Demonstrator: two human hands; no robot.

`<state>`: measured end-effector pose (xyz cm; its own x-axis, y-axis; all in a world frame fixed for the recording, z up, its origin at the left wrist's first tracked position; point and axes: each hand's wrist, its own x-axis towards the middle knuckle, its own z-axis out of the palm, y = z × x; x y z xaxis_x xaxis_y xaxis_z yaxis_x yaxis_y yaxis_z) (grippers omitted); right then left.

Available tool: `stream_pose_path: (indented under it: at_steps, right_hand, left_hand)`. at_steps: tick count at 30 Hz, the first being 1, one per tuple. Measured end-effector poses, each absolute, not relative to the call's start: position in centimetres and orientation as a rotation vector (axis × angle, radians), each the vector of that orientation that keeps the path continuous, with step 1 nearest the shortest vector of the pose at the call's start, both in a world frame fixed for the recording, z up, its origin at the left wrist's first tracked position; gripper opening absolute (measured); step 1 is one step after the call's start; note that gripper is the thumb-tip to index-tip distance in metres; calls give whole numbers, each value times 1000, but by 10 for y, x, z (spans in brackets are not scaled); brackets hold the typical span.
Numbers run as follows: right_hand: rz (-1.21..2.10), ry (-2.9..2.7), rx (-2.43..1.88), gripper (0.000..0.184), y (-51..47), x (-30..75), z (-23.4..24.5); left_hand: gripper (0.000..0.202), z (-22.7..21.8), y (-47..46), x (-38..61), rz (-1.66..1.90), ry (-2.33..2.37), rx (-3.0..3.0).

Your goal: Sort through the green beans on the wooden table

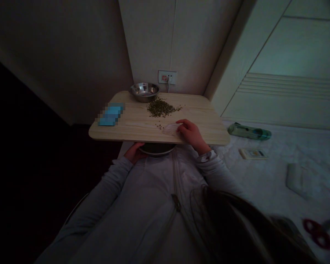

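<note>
A small wooden table (137,128) stands in front of me, with a loose pile of small green beans (161,108), perhaps mung beans, spread on its top. My right hand (191,134) rests near the front edge with its fingers curled on a thin, pale, see-through piece (172,129); its kind is hard to make out. A few stray beans lie just beyond that piece. Below the table's front edge, my left hand (136,152) grips the side of a metal bowl (158,151), dark inside and partly hidden by the tabletop.
A second steel bowl (144,91) stands at the back left of the table. A blurred blue phone-like thing (111,114) lies at the left. On the white bedding are a green case (249,131), a small box (253,153) and red-handled scissors (317,233). A wall socket (167,77) holds a plug.
</note>
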<state>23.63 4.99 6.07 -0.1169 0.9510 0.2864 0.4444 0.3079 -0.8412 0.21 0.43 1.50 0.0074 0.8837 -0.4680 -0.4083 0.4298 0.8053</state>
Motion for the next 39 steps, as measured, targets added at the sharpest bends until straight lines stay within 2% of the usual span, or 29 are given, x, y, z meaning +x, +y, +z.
stream_pose_path:
  at_steps: [39]
  right_hand:
    - [725, -1699, -1259, 32, 48, 236, 62]
  left_hand:
    - [13, 17, 3, 3, 1070, 1160, 537]
